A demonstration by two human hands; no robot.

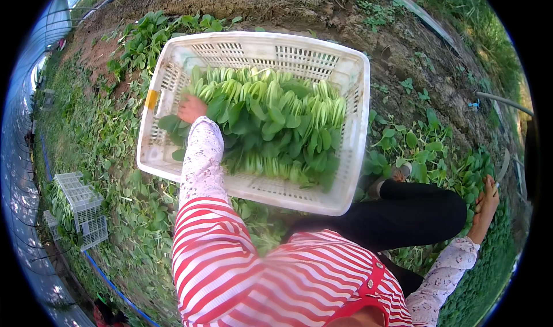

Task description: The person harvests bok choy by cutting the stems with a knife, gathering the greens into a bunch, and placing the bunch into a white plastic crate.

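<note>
The striped shirt [224, 261] filled the near edge, with a bent black leg [403, 215] to its right. The right hand [487, 205] was off past the knee, among plants [443, 148]. A curved pale blade [504, 164] stood just beyond its fingers; it may have been in that hand, but so near the rim I could not tell, nor how far the fingers were closed. Had the hand swung back carelessly with the blade, the leg was near enough to be nicked.

The left hand [193, 109] reached over the wall of the white crate [273, 202], its fingers bent and down at the left end of the greens [268, 117]. Motion blurred it, and I could not tell whether it gripped any leaves.

The greens lay inside the crate in packed rows, pale stems along the far and near sides, dark leaves meeting between. A hard push from the left could have snapped stems or bruised leaves; a tug could have pulled the rows askew. The sleeve [204, 148] crossed the rim, so leaning on it might have tipped the crate.

Farther off stood a grey crate [95, 233], a blue hose [109, 275] and the tunnel's film [26, 171].
</note>
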